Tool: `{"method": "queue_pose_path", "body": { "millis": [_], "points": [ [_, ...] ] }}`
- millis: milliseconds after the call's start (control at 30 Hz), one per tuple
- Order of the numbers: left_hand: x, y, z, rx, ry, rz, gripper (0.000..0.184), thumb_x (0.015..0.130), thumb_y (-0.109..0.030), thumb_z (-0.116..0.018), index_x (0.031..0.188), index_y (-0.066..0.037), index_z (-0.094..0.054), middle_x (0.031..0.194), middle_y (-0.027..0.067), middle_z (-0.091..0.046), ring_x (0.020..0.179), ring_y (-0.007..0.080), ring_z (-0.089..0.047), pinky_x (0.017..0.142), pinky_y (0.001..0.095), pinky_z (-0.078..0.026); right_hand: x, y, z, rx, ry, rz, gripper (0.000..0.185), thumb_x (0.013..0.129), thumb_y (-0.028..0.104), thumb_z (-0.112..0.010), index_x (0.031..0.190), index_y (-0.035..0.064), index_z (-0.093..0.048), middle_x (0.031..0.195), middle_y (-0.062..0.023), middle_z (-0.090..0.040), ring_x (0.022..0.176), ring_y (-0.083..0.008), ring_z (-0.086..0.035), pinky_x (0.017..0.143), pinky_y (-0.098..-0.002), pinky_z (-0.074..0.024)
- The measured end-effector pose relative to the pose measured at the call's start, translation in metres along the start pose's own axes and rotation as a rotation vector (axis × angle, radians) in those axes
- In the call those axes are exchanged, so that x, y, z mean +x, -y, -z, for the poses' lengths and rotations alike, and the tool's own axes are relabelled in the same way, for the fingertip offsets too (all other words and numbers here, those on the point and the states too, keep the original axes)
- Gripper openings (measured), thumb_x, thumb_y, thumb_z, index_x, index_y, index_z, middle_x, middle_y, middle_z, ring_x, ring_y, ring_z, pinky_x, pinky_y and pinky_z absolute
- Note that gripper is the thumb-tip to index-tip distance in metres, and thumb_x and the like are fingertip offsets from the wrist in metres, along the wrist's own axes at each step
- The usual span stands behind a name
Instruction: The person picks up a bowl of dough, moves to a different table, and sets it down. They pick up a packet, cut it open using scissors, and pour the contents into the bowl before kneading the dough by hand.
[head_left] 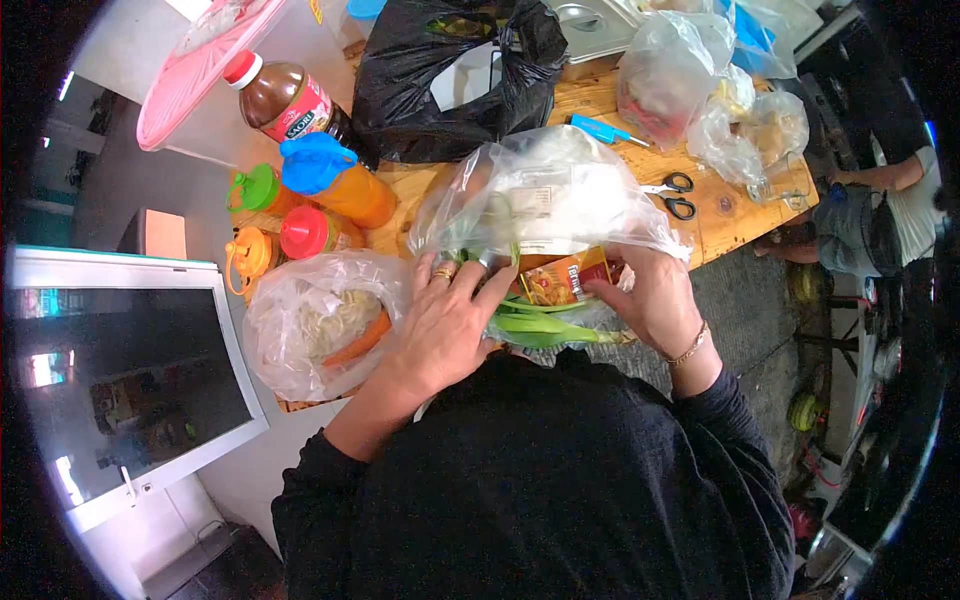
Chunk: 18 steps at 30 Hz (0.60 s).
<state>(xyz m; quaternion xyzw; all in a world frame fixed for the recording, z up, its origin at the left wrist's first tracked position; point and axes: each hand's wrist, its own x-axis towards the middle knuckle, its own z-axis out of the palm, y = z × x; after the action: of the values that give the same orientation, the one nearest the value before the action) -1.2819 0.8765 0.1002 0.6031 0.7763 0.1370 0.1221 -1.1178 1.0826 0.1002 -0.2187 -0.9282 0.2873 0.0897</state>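
Note:
A clear plastic bag lies in front of me with a white printed bundle inside. At its near opening are green leek stalks and a yellow and red food packet. My left hand, with a ring on it, rests at the bag's left side, fingers apart over the plastic and leaves. My right hand, with a bracelet on the wrist, is closed at the packet's right end. Its thumb presses the packet's edge, and its other fingers are partly hidden by plastic.
Noodles and a carrot fill another bag at left. Behind stand squeeze bottles, a brown sauce bottle and a black bag. Scissors and a blue cutter lie right. A person is beyond.

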Motion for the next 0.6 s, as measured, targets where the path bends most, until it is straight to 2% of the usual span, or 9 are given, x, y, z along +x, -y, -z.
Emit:
{"method": "queue_pose_path", "body": {
  "millis": [67,167,267,300,333,400,533,567,600],
  "points": [
    [0.001,-0.002,0.001,0.018,0.036,0.017,0.079,0.061,-0.014,-0.082,0.133,-0.011,-0.049,0.114,0.0121,-0.052,0.111,0.035,-0.054,0.111,0.0528,-0.024,0.0,0.005,-0.005,0.052,-0.022,0.004,0.021,0.074,0.015,-0.078,0.087,0.0023,-0.066,0.076,-0.013,-0.064,0.07,-0.0253,-0.063,0.066,-0.0338,-0.0489],
    [0.001,-0.003,0.004,0.001,0.015,0.019,0.079,0.061,-0.014,-0.082,0.133,-0.01,-0.05,0.122,0.0149,-0.049,0.112,0.0351,-0.053,0.11,0.0523,-0.024,0.0,0.015,-0.005,0.24,0.039,-0.056,0.015,0.077,0.01,-0.076,0.083,0.002,-0.064,0.072,-0.0064,-0.062,0.067,-0.0146,-0.059,0.063,-0.029,-0.0471],
    [0.001,0.0,0.007,-0.007,-0.064,0.015,0.079,0.063,-0.017,-0.083,0.133,-0.008,-0.05,0.13,0.0192,-0.042,0.115,0.0379,-0.052,0.109,0.055,-0.025,0.008,0.018,0.001,0.572,0.032,-0.113,0.013,0.08,0.007,-0.074,0.08,0.0022,-0.062,0.07,0.0013,-0.06,0.068,-0.0068,-0.054,0.062,-0.0253,-0.0448],
    [0.001,0.0,0.009,-0.009,-0.079,0.019,0.079,0.063,-0.018,-0.084,0.133,-0.008,-0.05,0.133,0.0201,-0.04,0.117,0.038,-0.05,0.109,0.0552,-0.025,0.011,0.016,0.004,0.591,-0.038,-0.086,0.011,0.083,0.006,-0.072,0.082,0.0033,-0.061,0.073,0.0022,-0.061,0.072,-0.0043,-0.057,0.062,-0.0248,-0.0462],
    [0.001,-0.001,0.013,-0.011,-0.094,0.022,0.079,0.063,-0.019,-0.084,0.133,-0.008,-0.051,0.136,0.0209,-0.037,0.119,0.0382,-0.048,0.109,0.0555,-0.025,0.013,0.016,0.004,0.962,-0.039,-0.156,0.01,0.087,0.006,-0.069,0.087,0.0031,-0.06,0.079,0.0009,-0.064,0.075,-0.0058,-0.059,0.068,-0.0221,-0.0479],
    [0.002,-0.002,0.018,-0.009,-0.136,0.015,0.077,0.064,-0.02,-0.084,0.133,-0.008,-0.051,0.139,0.0221,-0.035,0.123,0.0385,-0.044,0.109,0.0558,-0.024,0.022,0.013,0.01,1.101,-0.138,-0.106,0.008,0.09,0.006,-0.066,0.091,0.0021,-0.058,0.085,-0.0009,-0.067,0.078,-0.007,-0.061,0.072,-0.0215,-0.0498],
    [0.001,-0.007,0.028,-0.002,-0.168,0.0,0.077,0.065,-0.025,-0.084,0.132,-0.004,-0.052,0.139,0.0235,-0.037,0.127,0.0401,-0.042,0.11,0.0542,-0.027,0.024,0.023,0.029,1.309,-0.078,-0.31,0.013,0.095,0.014,-0.059,0.101,0.0022,-0.056,0.092,-0.0059,-0.068,0.077,-0.0106,-0.065,0.056,-0.0247,-0.0543],
    [0.001,-0.008,0.031,0.0,-0.159,0.001,0.078,0.064,-0.026,-0.085,0.132,-0.003,-0.051,0.14,0.0239,-0.037,0.127,0.0408,-0.042,0.109,0.0533,-0.029,0.024,0.02,0.025,1.34,-0.065,-0.305,0.013,0.097,0.011,-0.055,0.104,0.0008,-0.056,0.093,-0.0081,-0.068,0.075,-0.0117,-0.067,0.046,-0.0242,-0.0556],
    [0.001,-0.008,0.033,-0.065,-0.2,-0.017,0.075,0.065,-0.025,-0.084,0.13,-0.003,-0.053,0.138,0.0236,-0.04,0.125,0.0402,-0.044,0.107,0.0515,-0.032,0.023,0.021,0.026,1.348,-0.023,-0.297,0.014,0.097,0.013,-0.056,0.104,0.0005,-0.056,0.093,-0.0082,-0.068,0.074,-0.0127,-0.067,0.048,-0.0244,-0.0555]
  ]
}}
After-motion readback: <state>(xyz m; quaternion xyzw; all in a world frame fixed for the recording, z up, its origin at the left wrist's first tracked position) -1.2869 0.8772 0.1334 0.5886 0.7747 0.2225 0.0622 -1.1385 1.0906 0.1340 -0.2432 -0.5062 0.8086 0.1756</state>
